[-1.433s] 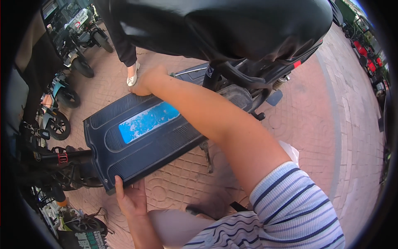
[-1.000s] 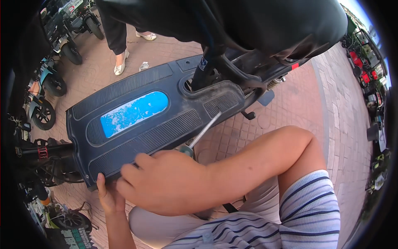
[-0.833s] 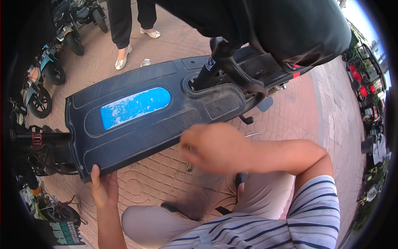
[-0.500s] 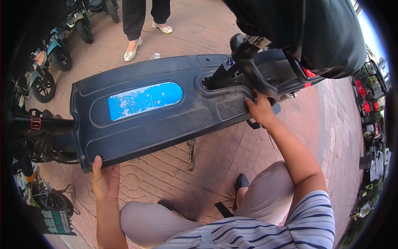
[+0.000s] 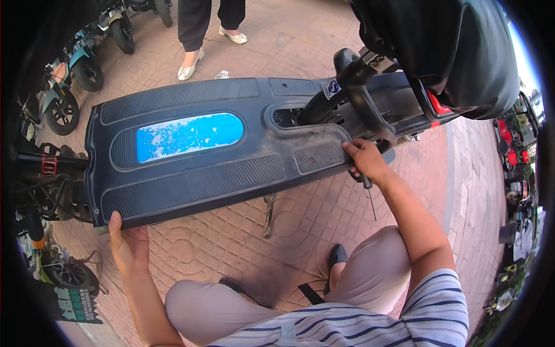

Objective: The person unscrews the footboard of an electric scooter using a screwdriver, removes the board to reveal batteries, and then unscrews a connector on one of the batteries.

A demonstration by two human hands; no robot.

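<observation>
A dark plastic scooter footboard panel (image 5: 231,173) with ribbed strips and a scuffed blue oval patch (image 5: 188,136) lies across the scooter frame in front of me. My left hand (image 5: 130,246) grips its near left corner, thumb on top. My right hand (image 5: 367,162) grips the panel's right edge beside the frame tube (image 5: 341,87). The same hand also holds a screwdriver (image 5: 370,202), whose thin shaft points down toward the paving.
The scooter's black seat (image 5: 451,52) bulges at top right. A kickstand (image 5: 269,214) hangs below the panel over red brick paving. A person in light shoes (image 5: 191,63) stands beyond the panel. Parked bikes (image 5: 63,110) crowd the left; more scooters (image 5: 514,162) stand far right.
My right hand swung from the panel's far side down toward me with the screwdriver, then out to the panel's right edge. My left hand stayed on the near corner.
</observation>
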